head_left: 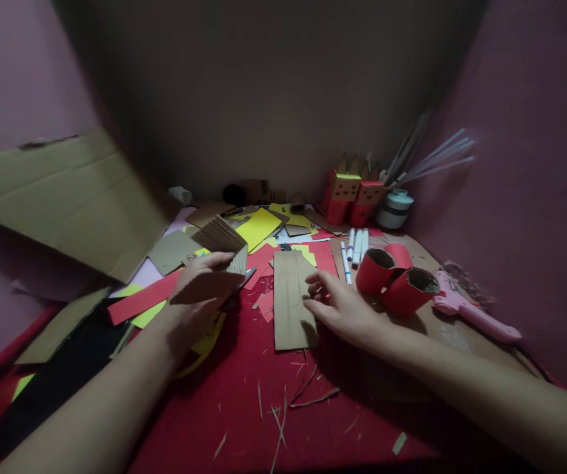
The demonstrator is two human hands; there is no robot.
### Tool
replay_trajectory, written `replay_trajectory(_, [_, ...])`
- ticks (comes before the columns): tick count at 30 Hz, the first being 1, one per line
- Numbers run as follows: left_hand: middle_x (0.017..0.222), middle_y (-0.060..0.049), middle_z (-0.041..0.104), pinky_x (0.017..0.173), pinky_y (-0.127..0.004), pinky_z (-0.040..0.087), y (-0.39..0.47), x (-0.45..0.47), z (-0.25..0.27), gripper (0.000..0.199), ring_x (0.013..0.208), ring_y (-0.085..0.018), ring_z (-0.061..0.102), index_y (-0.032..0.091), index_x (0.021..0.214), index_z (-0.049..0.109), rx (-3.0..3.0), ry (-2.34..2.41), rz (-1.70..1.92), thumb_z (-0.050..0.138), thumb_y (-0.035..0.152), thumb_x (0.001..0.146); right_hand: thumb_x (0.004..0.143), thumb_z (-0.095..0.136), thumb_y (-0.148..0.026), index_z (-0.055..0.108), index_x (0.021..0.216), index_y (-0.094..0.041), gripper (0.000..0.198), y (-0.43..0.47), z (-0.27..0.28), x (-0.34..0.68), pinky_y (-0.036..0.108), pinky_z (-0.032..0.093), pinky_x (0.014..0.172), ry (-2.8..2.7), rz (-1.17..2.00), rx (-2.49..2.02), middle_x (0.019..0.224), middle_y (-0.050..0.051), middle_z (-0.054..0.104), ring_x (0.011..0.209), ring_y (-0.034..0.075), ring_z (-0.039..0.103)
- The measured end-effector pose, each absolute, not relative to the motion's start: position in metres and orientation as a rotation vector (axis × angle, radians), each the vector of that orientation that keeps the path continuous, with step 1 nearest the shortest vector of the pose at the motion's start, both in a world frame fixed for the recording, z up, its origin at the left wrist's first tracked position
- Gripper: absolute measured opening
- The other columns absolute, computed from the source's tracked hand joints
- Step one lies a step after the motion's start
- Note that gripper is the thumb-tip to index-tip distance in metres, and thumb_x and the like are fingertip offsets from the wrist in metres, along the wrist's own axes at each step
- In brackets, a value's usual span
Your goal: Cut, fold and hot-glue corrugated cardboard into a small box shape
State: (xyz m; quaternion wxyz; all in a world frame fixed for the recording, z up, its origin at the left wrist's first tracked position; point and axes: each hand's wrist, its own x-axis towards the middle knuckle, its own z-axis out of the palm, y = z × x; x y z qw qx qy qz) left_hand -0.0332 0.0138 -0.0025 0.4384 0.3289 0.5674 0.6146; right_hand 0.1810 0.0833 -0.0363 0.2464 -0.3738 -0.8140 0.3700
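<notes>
"Cardboard piece [224, 238] in the left hand [199, 268], was it?"

"Yes, ridged, raised off the red tabletop [195, 424], with thumb and fingers closed on it."

"And the right hand [343, 309]?"

"Fingers loosely curled and parted, at the right edge of a flat cardboard strip [289, 309] lying below; I couldn't tell whether they touched. Red tubes [375, 276] stood just beyond its wrist."

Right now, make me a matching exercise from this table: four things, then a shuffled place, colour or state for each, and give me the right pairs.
1. Glue gun
2. Left hand
3. Markers
4. Right hand

A. At the right edge of the flat cardboard
B. Mostly white
C. Holding ridged cardboard
D. Pink

Pairs: 1-D, 2-C, 3-B, 4-A
</notes>
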Motion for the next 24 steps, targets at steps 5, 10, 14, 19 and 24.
replay_trajectory(5, [0.065,-0.005,0.069,0.053,-0.029,0.056,0.034,-0.030,-0.009,0.014,0.055,-0.017,0.064,0.012,0.077,0.066,0.569,1.232,1.626,0.060,0.005,0.067,0.078,0.061,-0.050,0.041,0.135,-0.004,0.076,0.070,-0.022,0.141,0.055,0.040,0.096,-2.629,0.403,-1.168,0.134,0.031,0.042,0.125,0.046,0.040])
replay_trajectory(10, [0.070,-0.005,0.071,0.054,-0.027,0.057,0.033,-0.026,-0.003,0.017,0.057,-0.017,0.066,0.012,0.081,0.067,0.473,1.140,1.631,0.061,0.002,0.069,0.075,0.061,-0.029,0.049,0.127,-0.006,0.058,0.073,-0.020,0.127,0.055,0.042,0.092,-2.670,0.302,-1.188,0.130,0.029,0.044,0.118,0.044,0.045])
replay_trajectory(14, [0.074,-0.007,0.073,0.056,-0.027,0.058,0.028,-0.025,-0.003,0.018,0.061,-0.018,0.068,0.012,0.084,0.068,0.443,1.114,1.598,0.062,0.001,0.070,0.073,0.053,-0.014,0.050,0.127,-0.010,0.054,0.091,-0.026,0.146,0.041,0.046,0.086,-2.417,0.498,-1.073,0.118,0.020,0.053,0.108,0.031,0.052])
replay_trajectory(19, [0.074,-0.008,0.073,0.053,-0.024,0.058,0.028,-0.030,-0.008,0.018,0.061,-0.017,0.068,0.010,0.086,0.068,0.424,1.101,1.565,0.059,0.003,0.073,0.066,0.054,-0.007,0.058,0.125,-0.021,0.061,0.102,-0.038,0.162,0.033,0.047,0.072,-2.341,0.865,-1.071,0.097,0.008,0.058,0.079,0.020,0.057])
replay_trajectory(24, [0.071,-0.010,0.072,0.055,-0.028,0.059,0.036,-0.032,-0.015,0.020,0.060,-0.019,0.068,0.008,0.086,0.068,0.453,1.113,1.559,0.054,0.002,0.073,0.061,0.052,0.000,0.066,0.116,-0.022,0.061,0.094,-0.036,0.152,0.035,0.043,0.077,-2.235,0.978,-1.106,0.103,0.009,0.061,0.094,0.024,0.057])
